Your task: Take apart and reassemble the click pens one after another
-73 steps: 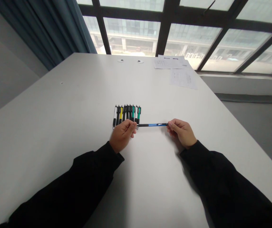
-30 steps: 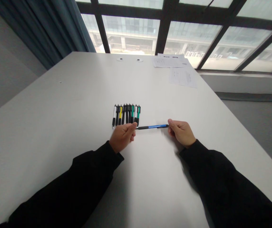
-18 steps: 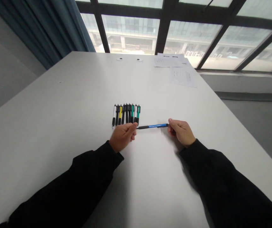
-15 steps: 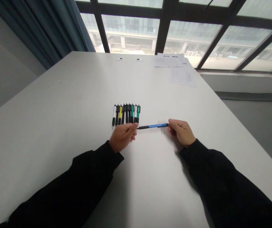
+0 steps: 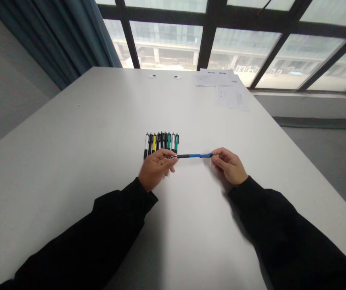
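A blue pen point(image 5: 194, 156) with a black grip is held level above the table between my two hands. My left hand point(image 5: 157, 166) pinches its tip end between thumb and fingers. At the clip end, my right hand point(image 5: 228, 164) has thumb and fingertips closed on it. Just behind my left hand lies a row of several pens side by side, among them a white pen point(image 5: 146, 143), a yellow pen point(image 5: 154, 141), a black pen point(image 5: 161, 141) and a green pen point(image 5: 177, 141). My left hand hides the lower ends of most of them.
The white table point(image 5: 106, 121) stretches to the windows. Printed paper sheets point(image 5: 215, 78) lie at its far right corner. Two small white round covers point(image 5: 178, 77) sit near the back edge. A blue curtain point(image 5: 79, 36) hangs at the far left.
The pen has risen slightly and turned closer to level, its clip now showing on the near side. My left thumb and fingers have shifted at the tip; the row of pens stays put.
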`<state>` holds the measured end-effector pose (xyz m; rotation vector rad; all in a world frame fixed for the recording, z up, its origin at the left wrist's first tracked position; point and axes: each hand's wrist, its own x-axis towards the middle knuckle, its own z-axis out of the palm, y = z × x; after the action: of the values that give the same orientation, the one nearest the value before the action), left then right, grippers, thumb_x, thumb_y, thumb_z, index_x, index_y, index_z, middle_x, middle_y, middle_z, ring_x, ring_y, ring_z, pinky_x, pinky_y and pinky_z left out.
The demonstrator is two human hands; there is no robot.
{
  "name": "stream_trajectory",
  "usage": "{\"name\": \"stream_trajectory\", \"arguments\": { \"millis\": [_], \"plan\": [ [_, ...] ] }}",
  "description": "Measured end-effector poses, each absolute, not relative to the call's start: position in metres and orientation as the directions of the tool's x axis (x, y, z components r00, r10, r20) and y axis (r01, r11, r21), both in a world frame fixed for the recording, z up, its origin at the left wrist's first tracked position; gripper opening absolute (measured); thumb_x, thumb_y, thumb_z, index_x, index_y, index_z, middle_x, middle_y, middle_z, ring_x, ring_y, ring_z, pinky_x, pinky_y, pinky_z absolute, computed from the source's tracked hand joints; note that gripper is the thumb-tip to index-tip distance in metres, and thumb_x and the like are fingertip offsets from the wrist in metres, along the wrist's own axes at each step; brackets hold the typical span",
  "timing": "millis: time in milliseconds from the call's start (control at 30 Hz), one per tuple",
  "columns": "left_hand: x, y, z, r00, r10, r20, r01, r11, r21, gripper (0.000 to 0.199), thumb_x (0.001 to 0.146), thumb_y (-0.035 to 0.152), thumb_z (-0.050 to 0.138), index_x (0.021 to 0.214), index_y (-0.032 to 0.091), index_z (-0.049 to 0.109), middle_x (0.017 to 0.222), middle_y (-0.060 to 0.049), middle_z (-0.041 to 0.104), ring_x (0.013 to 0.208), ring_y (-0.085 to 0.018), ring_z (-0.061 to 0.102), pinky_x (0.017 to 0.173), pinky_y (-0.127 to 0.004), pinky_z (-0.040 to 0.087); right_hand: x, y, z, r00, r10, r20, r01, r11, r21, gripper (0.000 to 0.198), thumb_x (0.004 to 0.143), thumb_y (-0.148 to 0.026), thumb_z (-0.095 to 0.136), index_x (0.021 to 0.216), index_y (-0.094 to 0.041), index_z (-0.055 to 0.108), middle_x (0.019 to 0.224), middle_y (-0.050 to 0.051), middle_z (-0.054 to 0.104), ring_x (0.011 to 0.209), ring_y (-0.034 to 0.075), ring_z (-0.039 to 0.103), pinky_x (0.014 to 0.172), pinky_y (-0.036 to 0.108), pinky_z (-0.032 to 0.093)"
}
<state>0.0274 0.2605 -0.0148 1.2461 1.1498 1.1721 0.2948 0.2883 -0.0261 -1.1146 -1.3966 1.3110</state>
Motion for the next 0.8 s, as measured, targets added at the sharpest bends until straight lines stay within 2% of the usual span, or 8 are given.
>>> {"name": "stream_trajectory", "arguments": {
  "millis": [133,233,300,367,467,533,700,800],
  "plan": [
    [0.030,0.262,-0.014,0.139,0.990,0.009,-0.270,0.029,0.962,0.036,0.078,0.041,0.079,0.099,0.014,0.066,0.067,-0.001,0.067,0.050,-0.008,0.054,0.044,-0.018,0.040,0.287,0.274,-0.027,-0.214,0.969,0.124,0.227,0.173,-0.959,0.024,0.086,-0.041,0.067,0.083,-0.019,0.057,0.065,-0.002,0.058,0.051,0.010,0.045,0.049,0.024,0.034],
    [0.035,0.259,-0.010,0.200,0.980,0.013,-0.487,0.088,0.869,0.038,0.077,0.043,0.081,0.096,0.015,0.065,0.092,-0.005,0.071,0.073,-0.012,0.066,0.059,-0.020,0.052,0.271,0.249,-0.020,-0.444,0.886,0.132,0.449,0.348,-0.823,0.024,0.089,-0.034,0.064,0.073,-0.019,0.055,0.057,-0.004,0.052,0.051,0.010,0.041,0.052,0.024,0.032],
    [0.038,0.255,-0.009,0.293,0.956,-0.009,-0.558,0.179,0.811,0.038,0.077,0.046,0.080,0.092,0.016,0.061,0.091,-0.004,0.071,0.078,-0.014,0.069,0.068,-0.025,0.057,0.258,0.229,-0.016,-0.575,0.803,0.160,0.435,0.465,-0.771,0.027,0.087,-0.035,0.067,0.069,-0.019,0.055,0.058,-0.003,0.053,0.051,0.009,0.041,0.052,0.024,0.032],
    [0.039,0.249,-0.008,0.475,0.877,-0.067,-0.490,0.327,0.808,0.039,0.081,0.049,0.076,0.091,0.016,0.058,0.072,0.000,0.067,0.059,-0.012,0.066,0.058,-0.024,0.056,0.247,0.212,-0.012,-0.673,0.712,0.199,0.308,0.515,-0.800,0.033,0.082,-0.042,0.074,0.067,-0.018,0.058,0.060,-0.002,0.057,0.053,0.009,0.046,0.055,0.023,0.035],
    [0.038,0.243,-0.008,0.702,0.684,-0.198,-0.196,0.453,0.869,0.042,0.084,0.053,0.070,0.092,0.014,0.058,0.058,0.003,0.061,0.033,-0.006,0.048,0.035,-0.017,0.038,0.237,0.200,-0.010,-0.681,0.712,0.172,0.185,0.394,-0.900,0.042,0.079,-0.052,0.077,0.063,-0.017,0.059,0.057,-0.001,0.057,0.051,0.009,0.046,0.053,0.023,0.036],
    [0.037,0.242,-0.007,0.746,0.610,-0.267,-0.038,0.440,0.897,0.043,0.084,0.054,0.069,0.092,0.013,0.058,0.057,0.003,0.062,0.030,-0.005,0.044,0.030,-0.015,0.031,0.237,0.201,-0.010,-0.624,0.775,0.098,0.175,0.261,-0.949,0.048,0.087,-0.055,0.066,0.060,-0.016,0.059,0.054,-0.001,0.056,0.049,0.009,0.044,0.051,0.023,0.036],
    [0.035,0.245,-0.006,0.744,0.599,-0.296,0.074,0.366,0.928,0.042,0.086,0.055,0.066,0.085,0.014,0.058,0.059,0.001,0.066,0.030,-0.004,0.044,0.031,-0.015,0.031,0.243,0.214,-0.011,-0.455,0.886,-0.093,0.168,-0.017,-0.986,0.050,0.092,-0.057,0.058,0.064,-0.016,0.059,0.052,-0.001,0.056,0.046,0.008,0.040,0.047,0.023,0.032],
    [0.035,0.246,-0.006,0.758,0.573,-0.313,0.091,0.382,0.920,0.040,0.084,0.052,0.069,0.083,0.013,0.058,0.059,0.000,0.067,0.030,-0.005,0.045,0.031,-0.016,0.031,0.246,0.217,-0.012,-0.518,0.849,-0.104,0.119,-0.049,-0.992,0.050,0.090,-0.059,0.060,0.066,-0.015,0.059,0.052,-0.002,0.056,0.045,0.007,0.038,0.046,0.022,0.029]
  ]
}}
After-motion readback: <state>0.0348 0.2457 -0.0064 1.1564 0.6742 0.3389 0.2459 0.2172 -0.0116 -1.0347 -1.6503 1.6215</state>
